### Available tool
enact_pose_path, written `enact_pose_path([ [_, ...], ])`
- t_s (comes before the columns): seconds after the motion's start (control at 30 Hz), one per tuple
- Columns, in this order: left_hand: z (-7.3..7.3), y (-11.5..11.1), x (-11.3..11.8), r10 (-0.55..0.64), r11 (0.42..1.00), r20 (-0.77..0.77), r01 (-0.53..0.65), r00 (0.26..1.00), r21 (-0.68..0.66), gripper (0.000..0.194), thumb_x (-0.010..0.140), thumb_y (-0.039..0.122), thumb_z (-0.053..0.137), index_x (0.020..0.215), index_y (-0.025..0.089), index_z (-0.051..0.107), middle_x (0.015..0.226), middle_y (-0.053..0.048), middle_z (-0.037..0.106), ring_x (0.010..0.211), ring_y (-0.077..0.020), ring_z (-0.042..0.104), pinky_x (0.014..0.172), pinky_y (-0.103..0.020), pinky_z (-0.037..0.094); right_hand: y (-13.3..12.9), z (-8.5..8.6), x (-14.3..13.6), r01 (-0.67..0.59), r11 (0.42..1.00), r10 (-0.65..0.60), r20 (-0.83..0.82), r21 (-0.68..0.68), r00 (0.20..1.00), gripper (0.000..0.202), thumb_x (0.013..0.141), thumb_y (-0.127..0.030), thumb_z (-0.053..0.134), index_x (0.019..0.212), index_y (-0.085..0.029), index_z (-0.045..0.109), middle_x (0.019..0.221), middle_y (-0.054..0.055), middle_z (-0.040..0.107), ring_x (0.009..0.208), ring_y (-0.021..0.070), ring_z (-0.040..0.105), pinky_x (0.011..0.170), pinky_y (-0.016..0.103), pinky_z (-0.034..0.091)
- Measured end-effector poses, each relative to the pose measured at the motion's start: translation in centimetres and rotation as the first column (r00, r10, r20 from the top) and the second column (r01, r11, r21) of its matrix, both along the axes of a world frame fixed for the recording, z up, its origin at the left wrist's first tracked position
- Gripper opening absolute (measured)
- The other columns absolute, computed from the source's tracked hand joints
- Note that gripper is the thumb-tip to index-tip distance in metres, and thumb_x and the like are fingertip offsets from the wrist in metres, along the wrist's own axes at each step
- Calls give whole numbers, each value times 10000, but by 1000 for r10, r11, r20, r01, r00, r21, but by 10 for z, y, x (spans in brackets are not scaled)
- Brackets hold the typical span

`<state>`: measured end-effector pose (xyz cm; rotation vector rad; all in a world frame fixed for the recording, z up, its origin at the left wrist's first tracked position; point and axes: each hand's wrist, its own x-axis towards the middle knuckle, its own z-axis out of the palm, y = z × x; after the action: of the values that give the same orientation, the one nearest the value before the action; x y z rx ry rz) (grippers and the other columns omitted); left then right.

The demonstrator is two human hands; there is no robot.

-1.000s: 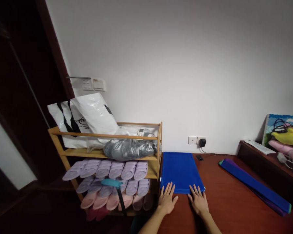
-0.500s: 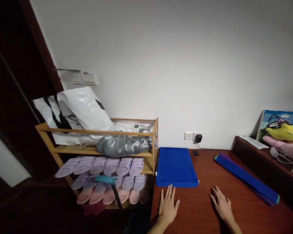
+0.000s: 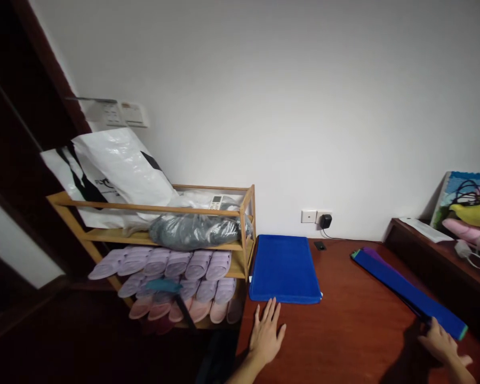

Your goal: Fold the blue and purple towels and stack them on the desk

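Observation:
A folded bright blue cloth [image 3: 285, 269] lies flat on the reddish-brown desk, close to the shoe rack. My left hand [image 3: 266, 336] rests palm down with fingers stretched out, its fingertips at the cloth's near edge. On the right, a long narrow stack of folded cloths [image 3: 410, 290], blue with some purple and green edging, lies at a slant. My right hand [image 3: 442, 341] is at the near edge of this stack, its fingers apart and partly bent. Its fingertips reach the stack's dark lower edge, and no firm grip shows.
A wooden rack [image 3: 244, 250] with several pairs of slippers [image 3: 180, 262], white bags [image 3: 120, 170] and a remote [image 3: 216, 202] stands left of the desk [image 3: 336, 330]. A black plug [image 3: 325, 221] with a cord sits in the wall. A raised shelf [image 3: 408, 234] borders the right.
My right hand has moved right, from the bare desk to the near edge of the narrow cloth stack. My left hand stays by the blue cloth. The view has shifted slightly.

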<state>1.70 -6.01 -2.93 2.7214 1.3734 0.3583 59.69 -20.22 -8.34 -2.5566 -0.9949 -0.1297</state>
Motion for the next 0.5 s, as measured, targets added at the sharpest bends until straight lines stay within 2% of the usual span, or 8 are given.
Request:
enact_pose_path([
  [0.1, 1, 0, 0, 5, 1000, -8, -5, 1000, 4, 584, 943, 496, 195, 1463, 243, 112, 1526, -42, 150, 1401, -244, 157, 1107, -563, 199, 5, 2, -7, 80, 984, -96, -97, -157, 991, 742, 620, -462, 484, 1297, -157, 487, 1255, 265, 531, 1099, 481, 516, 795, 677, 391],
  [0.17, 1, 0, 0, 8, 1000, -11, -8, 1000, 14, 585, 942, 494, 197, 1464, 243, 111, 1526, -40, 154, 1400, -245, 160, 1108, -560, 200, 3, 10, -18, 57, 974, -81, -102, -219, 991, 628, 667, -439, 450, 1222, -159, 537, 1243, 243, 552, 1106, 455, 521, 801, 670, 389],
  [0.23, 0, 0, 0, 7, 1000, -11, -7, 1000, 19, 585, 942, 495, 195, 1464, 244, 117, 1526, -39, 156, 1400, -244, 161, 1110, -557, 195, -3, 18, -32, -5, 968, -11, -63, -250, 998, 410, 695, -364, 418, 992, -184, 635, 1117, 211, 631, 1052, 405, 569, 796, 619, 409],
  [0.3, 0, 0, 0, 6, 1000, -8, -6, 1000, 13, 586, 941, 498, 190, 1464, 239, 131, 1526, -44, 157, 1401, -240, 161, 1113, -554, 186, -10, 25, -47, -70, 957, 68, -19, -282, 998, 234, 690, -277, 403, 732, -233, 629, 941, 155, 688, 944, 348, 626, 762, 556, 427],
  [0.33, 0, 0, 1, 8, 1000, -6, -8, 1000, 9, 586, 941, 499, 189, 1463, 237, 139, 1526, -46, 158, 1401, -238, 161, 1115, -552, 180, -13, 27, -54, -98, 951, 102, -2, -292, 995, 202, 684, -252, 403, 660, -246, 604, 875, 131, 696, 892, 329, 642, 745, 536, 428],
  [0.4, 0, 0, 1, 18, 1000, -3, -18, 1000, 5, 586, 940, 498, 194, 1461, 233, 158, 1526, -50, 160, 1400, -238, 164, 1117, -549, 171, -16, 30, -69, -123, 946, 136, 24, -300, 990, 186, 683, -240, 412, 639, -251, 592, 827, 109, 699, 843, 319, 649, 735, 523, 421],
  [0.5, 2, 0, 2, 28, 1000, -9, -28, 1000, 6, 584, 935, 493, 222, 1456, 232, 197, 1525, -50, 179, 1398, -245, 171, 1116, -545, 175, -13, 34, -89, -177, 938, 198, 44, -298, 979, 208, 708, -273, 422, 724, -226, 625, 859, 110, 693, 902, 304, 630, 786, 501, 410],
])
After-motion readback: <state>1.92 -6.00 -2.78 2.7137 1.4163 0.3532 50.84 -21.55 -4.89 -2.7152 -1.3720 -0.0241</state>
